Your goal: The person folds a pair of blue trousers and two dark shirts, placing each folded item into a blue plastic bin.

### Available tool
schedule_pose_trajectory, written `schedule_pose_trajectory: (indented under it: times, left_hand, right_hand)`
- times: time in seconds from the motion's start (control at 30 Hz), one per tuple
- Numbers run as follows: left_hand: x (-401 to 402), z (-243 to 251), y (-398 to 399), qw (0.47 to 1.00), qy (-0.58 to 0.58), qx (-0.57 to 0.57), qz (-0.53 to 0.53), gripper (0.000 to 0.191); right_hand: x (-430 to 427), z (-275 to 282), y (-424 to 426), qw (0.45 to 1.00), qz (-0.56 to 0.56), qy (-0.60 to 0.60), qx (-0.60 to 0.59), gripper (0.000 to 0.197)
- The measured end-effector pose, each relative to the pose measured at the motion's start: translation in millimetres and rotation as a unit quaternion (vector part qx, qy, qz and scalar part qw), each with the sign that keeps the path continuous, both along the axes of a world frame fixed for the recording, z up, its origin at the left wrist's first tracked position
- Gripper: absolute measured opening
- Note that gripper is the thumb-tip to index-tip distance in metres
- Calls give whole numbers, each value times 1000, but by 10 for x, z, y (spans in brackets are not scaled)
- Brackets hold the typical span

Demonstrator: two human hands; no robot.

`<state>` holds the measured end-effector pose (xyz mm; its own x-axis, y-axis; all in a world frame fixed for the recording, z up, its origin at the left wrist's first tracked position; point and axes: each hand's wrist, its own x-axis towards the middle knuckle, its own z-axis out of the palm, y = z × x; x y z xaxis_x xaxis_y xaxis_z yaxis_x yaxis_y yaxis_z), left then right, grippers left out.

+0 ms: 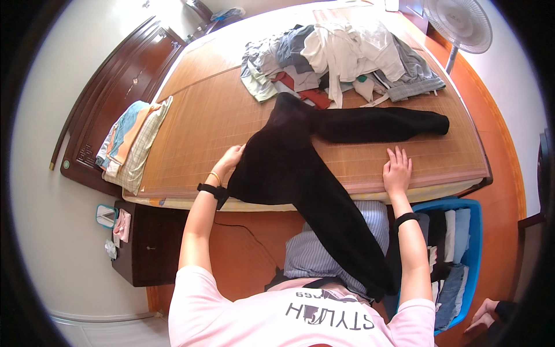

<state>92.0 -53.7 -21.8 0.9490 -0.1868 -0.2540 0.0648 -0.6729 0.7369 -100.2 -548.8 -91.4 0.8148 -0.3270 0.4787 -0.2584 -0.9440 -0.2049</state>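
Observation:
A pair of black trousers (277, 160) is spread over the near part of the woven bed mat (204, 117). One leg stretches to the right along the mat; the other drops over the bed's front edge, across striped fabric (299, 256) at my lap. My left hand (230, 159) grips the trousers at their left edge, its fingertips partly hidden by the cloth. Palm down on the mat, with fingers apart, my right hand (397, 171) holds nothing and lies just below the outstretched leg.
A heap of mixed clothes (338, 56) lies behind the trousers. Folded fabrics (136, 139) sit by the headboard. To my right stands a blue tub (476, 243) of folded clothes, with another person's feet (482, 314) nearby. A nightstand (158, 247) and a fan (459, 26) flank the bed.

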Motion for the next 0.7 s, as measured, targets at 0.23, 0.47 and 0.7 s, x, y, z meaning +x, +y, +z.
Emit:
schedule_pose_trajectory:
  times: [0.23,0.47,0.7]
  left_hand:
    - [-327,375,-658,926,294,-235,13,43]
    - [-275,729,-575,962,10,-241,-131,41]
    - [199,1107,256,891,-430,49,140,58]
  right_hand:
    - [-77,0,-66,1000,-12,3,5,39]
    - [-114,-53,-133,1000,-11,14,7,39]
    - [-46,-63,-97,1000,0,12,0,38]
